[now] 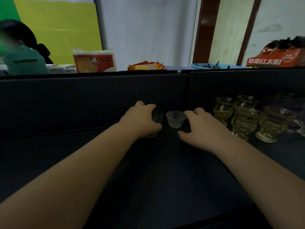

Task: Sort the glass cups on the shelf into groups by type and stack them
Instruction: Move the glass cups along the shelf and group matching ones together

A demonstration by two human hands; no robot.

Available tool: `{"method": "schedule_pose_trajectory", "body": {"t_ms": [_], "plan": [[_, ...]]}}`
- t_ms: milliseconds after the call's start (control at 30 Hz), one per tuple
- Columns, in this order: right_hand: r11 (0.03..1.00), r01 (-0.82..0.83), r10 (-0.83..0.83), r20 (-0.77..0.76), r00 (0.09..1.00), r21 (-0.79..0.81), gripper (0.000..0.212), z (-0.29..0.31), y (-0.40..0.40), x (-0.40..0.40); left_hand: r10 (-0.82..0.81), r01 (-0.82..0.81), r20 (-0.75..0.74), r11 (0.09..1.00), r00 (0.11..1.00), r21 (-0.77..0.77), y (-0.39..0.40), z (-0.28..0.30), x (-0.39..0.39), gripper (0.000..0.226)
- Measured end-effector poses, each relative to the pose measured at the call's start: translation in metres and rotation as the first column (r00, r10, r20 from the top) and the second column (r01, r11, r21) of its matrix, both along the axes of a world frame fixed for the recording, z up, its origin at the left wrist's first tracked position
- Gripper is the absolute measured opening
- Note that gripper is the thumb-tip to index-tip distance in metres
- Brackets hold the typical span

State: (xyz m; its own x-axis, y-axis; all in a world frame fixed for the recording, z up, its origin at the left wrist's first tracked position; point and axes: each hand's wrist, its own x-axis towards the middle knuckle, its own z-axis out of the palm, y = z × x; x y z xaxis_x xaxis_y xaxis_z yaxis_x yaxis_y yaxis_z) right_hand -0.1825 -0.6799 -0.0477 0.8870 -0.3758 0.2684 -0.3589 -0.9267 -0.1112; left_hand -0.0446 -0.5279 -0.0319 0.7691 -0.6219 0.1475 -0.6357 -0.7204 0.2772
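Observation:
On the dark shelf [148,162], my left hand [140,119] grips a stack of small clear glass cups [156,117], fingers curled over the top cup. Just right of it stands a single small clear ribbed cup [175,119]. My right hand [200,128] reaches around that cup; the fingertips touch its right rim and the thumb lies spread below it. To the right stand several amber footed glass cups [244,121], some stacked. Purple-tinted glasses [295,111] sit dimly at the far right.
A black back wall [99,100] closes the shelf behind the cups. Above it lie a tissue pack [94,61], snack packets [146,66], a blue tray [206,66] and an orange box [275,59]. A person sits at the far left [19,52].

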Motion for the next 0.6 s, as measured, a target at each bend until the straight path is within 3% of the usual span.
{"method": "schedule_pose_trajectory", "body": {"t_ms": [267, 433, 600], "plan": [[1.0, -0.024, 0.023, -0.165, 0.986, -0.004, 0.086, -0.008, -0.005, 0.049, 0.001, 0.002, 0.042, 0.997, 0.999, -0.078, 0.075, 0.005, -0.044, 0.089], [0.999, -0.022, 0.016, -0.182, 0.983, -0.03, 0.08, -0.011, -0.007, 0.061, 0.031, -0.001, 0.155, 0.982, 0.987, -0.189, 0.13, 0.005, -0.074, 0.085], [1.0, 0.026, -0.028, -0.17, 0.985, -0.011, 0.087, -0.013, -0.013, 0.07, 0.067, -0.019, 0.178, 0.965, 0.982, -0.262, 0.162, -0.002, -0.09, 0.084]]}}
